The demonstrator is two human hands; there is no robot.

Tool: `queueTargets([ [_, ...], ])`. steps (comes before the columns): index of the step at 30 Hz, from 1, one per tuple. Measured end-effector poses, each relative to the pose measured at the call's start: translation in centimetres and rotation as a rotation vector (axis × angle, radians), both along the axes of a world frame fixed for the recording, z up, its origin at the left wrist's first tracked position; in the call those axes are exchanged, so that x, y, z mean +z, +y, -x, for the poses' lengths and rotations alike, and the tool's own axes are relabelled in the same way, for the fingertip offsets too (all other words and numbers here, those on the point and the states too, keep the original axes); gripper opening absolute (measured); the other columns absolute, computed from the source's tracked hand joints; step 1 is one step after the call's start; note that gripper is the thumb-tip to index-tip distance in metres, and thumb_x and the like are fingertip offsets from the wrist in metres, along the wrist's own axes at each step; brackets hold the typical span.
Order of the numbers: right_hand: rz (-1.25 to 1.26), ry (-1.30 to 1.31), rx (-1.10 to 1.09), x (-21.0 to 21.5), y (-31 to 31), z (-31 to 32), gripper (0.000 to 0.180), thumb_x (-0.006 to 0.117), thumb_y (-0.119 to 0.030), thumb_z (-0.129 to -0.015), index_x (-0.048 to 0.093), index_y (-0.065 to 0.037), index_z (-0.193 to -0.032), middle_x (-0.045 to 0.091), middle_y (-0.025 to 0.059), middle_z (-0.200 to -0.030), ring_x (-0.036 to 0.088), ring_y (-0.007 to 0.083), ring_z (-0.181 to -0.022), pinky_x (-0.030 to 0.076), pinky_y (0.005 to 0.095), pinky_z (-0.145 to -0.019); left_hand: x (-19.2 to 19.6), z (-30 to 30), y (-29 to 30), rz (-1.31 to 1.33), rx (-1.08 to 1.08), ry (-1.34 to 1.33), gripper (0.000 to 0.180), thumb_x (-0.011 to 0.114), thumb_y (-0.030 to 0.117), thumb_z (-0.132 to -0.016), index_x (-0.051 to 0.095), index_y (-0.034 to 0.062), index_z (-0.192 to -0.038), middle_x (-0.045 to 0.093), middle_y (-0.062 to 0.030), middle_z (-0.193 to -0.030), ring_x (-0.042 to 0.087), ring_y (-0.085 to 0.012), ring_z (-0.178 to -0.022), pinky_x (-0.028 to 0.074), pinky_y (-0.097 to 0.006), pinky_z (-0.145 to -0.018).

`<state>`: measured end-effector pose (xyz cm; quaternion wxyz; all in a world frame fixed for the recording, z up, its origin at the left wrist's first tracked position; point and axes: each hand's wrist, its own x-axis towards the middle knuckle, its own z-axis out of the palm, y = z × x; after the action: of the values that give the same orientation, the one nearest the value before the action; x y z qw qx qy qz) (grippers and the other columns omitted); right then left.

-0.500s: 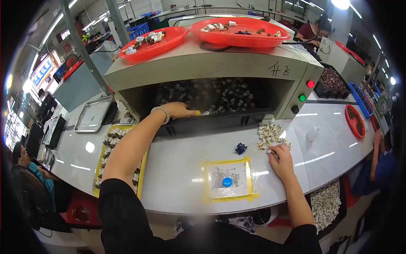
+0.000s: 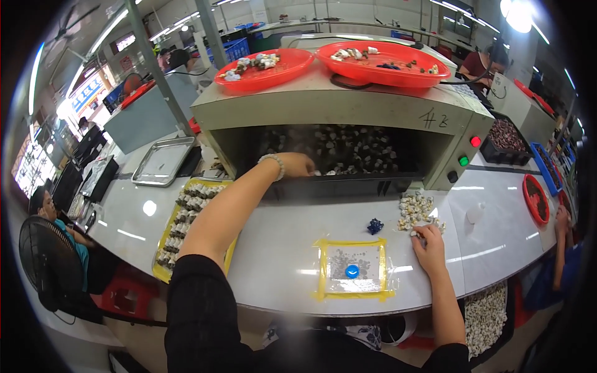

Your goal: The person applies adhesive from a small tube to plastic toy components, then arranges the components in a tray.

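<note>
Here, a tray lies left of the left hand, whose grip is unclear, reaching to pieces in a cabinet; a cap sits between both hands, nearer the body; the right hand, fingers narrowed, touches a pile, any hold unclear.

The left hand reaches to the front of a big box with an open mouth. Inside sits a black tray full of small white and dark bits. It is too dim to tell if those fingers hold one. The right hand touches the near end of a pile of cream bits on the white table. A dark blue spiky lump sits near the pile. A round blue thing lies on a pale square with yellow tape around it. Two red plates sit on top of the box.
</note>
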<state>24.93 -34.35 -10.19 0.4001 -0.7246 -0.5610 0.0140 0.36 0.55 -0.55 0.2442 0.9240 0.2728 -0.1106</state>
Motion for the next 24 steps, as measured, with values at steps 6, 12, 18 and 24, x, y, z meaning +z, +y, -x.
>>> queueTargets([
  [6,0.003,-0.002,-0.02,-0.2,-0.1,0.1,0.021,0.064,-0.002,-0.07,0.063,-0.004,-0.092,0.055,0.0095,-0.082,0.053,0.0264,-0.08,0.044,0.0353,-0.072,-0.5,-0.2,0.5,0.007,-0.047,-0.003,0.03,0.071,0.025,-0.07,0.065,0.0053,-0.092,0.064,-0.0069,-0.086,0.057,-0.0181,-0.079,0.045,-0.029,-0.072],
  [12,-0.021,-0.009,-0.027,-0.2,0.0,0.0,0.021,0.065,-0.002,-0.07,0.063,-0.003,-0.091,0.055,0.0093,-0.082,0.053,0.0259,-0.079,0.044,0.0349,-0.072,-0.6,0.4,-0.2,0.155,0.097,-0.14,0.022,0.07,0.02,-0.068,0.062,0.0056,-0.082,0.059,-0.0035,-0.075,0.053,-0.0139,-0.071,0.043,-0.028,-0.066],
  [18,-0.014,0.005,-0.017,0.0,-0.2,0.2,0.02,0.065,-0.002,-0.071,0.064,-0.003,-0.091,0.055,0.0098,-0.081,0.054,0.0258,-0.079,0.044,0.0342,-0.072,0.2,0.7,-1.6,0.122,0.262,-0.405,0.016,0.066,0.012,-0.069,0.06,0.005,-0.082,0.058,-0.0037,-0.071,0.053,-0.0114,-0.063,0.043,-0.026,-0.057],
  [24,-0.009,0.029,-0.005,0.1,-0.4,0.2,0.023,0.065,-0.002,-0.071,0.064,-0.002,-0.094,0.053,0.01,-0.079,0.053,0.0259,-0.078,0.044,0.0344,-0.071,3.4,3.7,-6.9,0.275,0.311,-0.819,0.014,0.061,0.002,-0.07,0.056,0.0027,-0.084,0.055,-0.0031,-0.069,0.053,-0.0087,-0.055,0.042,-0.023,-0.049],
])
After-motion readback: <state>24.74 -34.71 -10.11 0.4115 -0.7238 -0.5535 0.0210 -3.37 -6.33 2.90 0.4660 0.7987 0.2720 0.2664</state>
